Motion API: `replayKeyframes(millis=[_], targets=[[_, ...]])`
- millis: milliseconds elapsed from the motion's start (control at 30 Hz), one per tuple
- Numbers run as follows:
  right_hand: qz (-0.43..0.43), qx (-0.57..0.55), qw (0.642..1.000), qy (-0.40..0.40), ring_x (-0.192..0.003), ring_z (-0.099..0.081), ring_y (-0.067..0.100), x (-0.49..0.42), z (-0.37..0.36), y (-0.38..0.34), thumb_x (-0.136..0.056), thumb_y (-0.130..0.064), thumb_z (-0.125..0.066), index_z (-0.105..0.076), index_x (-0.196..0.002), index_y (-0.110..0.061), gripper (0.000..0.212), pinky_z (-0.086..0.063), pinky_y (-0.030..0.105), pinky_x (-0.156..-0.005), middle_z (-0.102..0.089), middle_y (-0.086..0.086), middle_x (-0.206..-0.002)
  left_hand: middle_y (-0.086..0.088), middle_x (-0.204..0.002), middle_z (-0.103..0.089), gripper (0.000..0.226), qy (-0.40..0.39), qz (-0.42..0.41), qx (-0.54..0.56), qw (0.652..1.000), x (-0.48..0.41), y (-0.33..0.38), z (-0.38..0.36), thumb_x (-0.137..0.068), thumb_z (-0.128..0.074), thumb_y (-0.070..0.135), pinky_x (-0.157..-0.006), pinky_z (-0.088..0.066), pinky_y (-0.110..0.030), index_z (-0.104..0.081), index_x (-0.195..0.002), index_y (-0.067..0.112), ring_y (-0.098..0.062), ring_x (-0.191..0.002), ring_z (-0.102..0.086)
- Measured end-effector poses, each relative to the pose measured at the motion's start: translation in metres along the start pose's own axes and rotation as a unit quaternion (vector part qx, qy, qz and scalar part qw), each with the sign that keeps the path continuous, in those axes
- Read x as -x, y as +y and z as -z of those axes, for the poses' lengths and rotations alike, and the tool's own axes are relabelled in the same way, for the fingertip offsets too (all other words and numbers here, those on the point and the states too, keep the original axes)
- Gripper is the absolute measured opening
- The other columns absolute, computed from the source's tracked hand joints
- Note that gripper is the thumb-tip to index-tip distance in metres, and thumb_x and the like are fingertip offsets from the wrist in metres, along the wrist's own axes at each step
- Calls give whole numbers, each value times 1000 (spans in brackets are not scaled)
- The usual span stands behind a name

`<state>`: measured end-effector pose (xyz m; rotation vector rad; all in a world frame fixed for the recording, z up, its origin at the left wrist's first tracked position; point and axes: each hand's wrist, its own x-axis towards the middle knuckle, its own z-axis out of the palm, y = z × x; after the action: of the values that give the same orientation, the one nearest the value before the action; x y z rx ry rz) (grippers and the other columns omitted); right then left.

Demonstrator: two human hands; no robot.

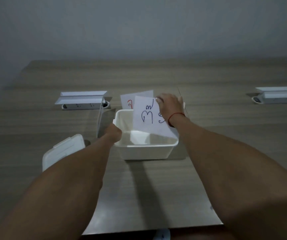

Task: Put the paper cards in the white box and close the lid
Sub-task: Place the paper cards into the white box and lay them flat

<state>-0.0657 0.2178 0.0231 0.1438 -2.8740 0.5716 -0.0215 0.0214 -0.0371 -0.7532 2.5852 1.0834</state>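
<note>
The white box (146, 150) stands open on the table in front of me. My right hand (169, 106) pinches the top edge of a paper card (147, 116) with blue writing and holds it upright, its lower edge inside the box. Behind that card, another card (128, 102) with a red mark stands partly hidden. My left hand (113, 133) grips the box's left rim. The white lid (63, 151) lies on the table left of the box, partly hidden by my left forearm.
A grey socket unit with a raised flap (82, 100) sits on the wooden table (156, 187) at the back left, and a similar one (277, 95) at the far right. The table's near edge runs just below my forearms.
</note>
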Motion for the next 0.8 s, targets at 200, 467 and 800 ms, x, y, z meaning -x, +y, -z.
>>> replayKeyframes(millis=[200,467,800], targets=[[-9,-42,999,-10,-111,-55,25,15,-15,-18,-100,-23,-37,-66,-105,-18,30,-31,36,-95,-68,2,-112,-27,-130,-55,36,-7,-13,-13,1000,11,-11,3,-95,-38,2,-94,-49,-45,-49,-127,-9,-41,-119,-56],[-17,-49,990,-131,-109,-56,29,35,-42,-27,-99,-22,-39,-63,-103,-18,25,-34,37,-95,-68,6,-110,-25,-131,-55,36,-2,-7,13,1000,10,-14,1,-97,-37,3,-93,-49,-42,-49,-129,-8,-39,-120,-56],[-44,-67,936,-344,-108,-64,29,37,-47,-15,-88,-37,-59,-71,-89,-12,28,-50,41,-99,-70,9,-108,-22,-140,-49,43,28,14,23,999,10,-5,-2,-99,-31,10,-99,-43,-38,-41,-139,-4,-36,-128,-50]])
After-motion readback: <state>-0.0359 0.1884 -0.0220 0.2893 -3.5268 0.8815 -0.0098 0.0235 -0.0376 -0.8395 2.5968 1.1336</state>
